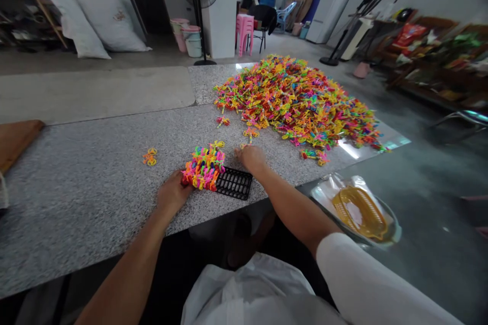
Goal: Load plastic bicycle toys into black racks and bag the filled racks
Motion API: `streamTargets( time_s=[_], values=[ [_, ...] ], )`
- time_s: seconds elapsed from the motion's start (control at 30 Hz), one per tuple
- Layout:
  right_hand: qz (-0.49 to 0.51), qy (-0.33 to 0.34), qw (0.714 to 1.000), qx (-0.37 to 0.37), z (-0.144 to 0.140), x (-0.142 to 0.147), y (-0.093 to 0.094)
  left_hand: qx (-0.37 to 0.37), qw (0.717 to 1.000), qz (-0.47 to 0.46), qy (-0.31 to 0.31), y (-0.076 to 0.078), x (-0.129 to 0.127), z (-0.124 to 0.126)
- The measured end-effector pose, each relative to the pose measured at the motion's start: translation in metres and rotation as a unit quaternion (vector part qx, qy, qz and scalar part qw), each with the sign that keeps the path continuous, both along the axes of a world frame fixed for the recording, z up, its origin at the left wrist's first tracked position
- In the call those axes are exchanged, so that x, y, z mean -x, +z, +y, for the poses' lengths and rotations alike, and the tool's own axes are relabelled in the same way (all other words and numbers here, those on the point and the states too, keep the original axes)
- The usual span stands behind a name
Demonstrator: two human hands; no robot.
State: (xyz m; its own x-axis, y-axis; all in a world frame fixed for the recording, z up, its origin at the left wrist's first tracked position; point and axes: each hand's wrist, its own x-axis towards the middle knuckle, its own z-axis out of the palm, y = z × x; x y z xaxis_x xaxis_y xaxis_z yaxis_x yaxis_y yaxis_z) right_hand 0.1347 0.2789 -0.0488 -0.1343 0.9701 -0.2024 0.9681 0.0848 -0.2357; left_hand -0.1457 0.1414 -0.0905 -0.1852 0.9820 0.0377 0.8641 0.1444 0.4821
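Note:
A black slotted rack (pixel 234 184) lies on the speckled stone table in front of me. Its left part is covered with tightly packed small colourful plastic toys (pixel 205 166), while the slots on the right are bare. My left hand (pixel 174 195) is closed around the rack's left end, against the red pieces there. Just above the rack's right side, my right hand (pixel 252 159) has its fingers pinched together at a small orange and yellow plastic toy (pixel 250 133). The fingertips are partly hidden, and the toy's lower end meets them.
A large heap of similar toys (pixel 293 101) covers the table's far right. Loose toys (pixel 150 157) lie left of the rack and near the heap. A wooden board (pixel 19 139) rests at the left edge. Below the table's right edge sits a yellow basket (pixel 358 212) in a tub.

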Motion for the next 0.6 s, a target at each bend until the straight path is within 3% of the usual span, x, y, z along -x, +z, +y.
streamTargets(
  time_s=[0.13,0.33,0.47,0.6],
  values=[
    [-0.023,-0.029,0.999,-0.005,0.007,-0.007,0.001,0.001,1.0,-0.006,-0.007,-0.001,0.009,-0.01],
    [-0.001,-0.03,1.0,-0.002,-0.008,-0.038,-0.008,-0.017,0.999,0.011,0.038,-0.008,0.023,-0.02],
    [0.146,-0.04,0.988,-0.04,-0.023,-0.038,-0.019,-0.017,0.999,0.022,0.046,-0.01,0.022,-0.017],
    [0.339,-0.009,0.941,-0.018,-0.042,-0.026,-0.024,-0.017,0.999,0.02,0.044,-0.008,0.018,-0.018]
  ],
)
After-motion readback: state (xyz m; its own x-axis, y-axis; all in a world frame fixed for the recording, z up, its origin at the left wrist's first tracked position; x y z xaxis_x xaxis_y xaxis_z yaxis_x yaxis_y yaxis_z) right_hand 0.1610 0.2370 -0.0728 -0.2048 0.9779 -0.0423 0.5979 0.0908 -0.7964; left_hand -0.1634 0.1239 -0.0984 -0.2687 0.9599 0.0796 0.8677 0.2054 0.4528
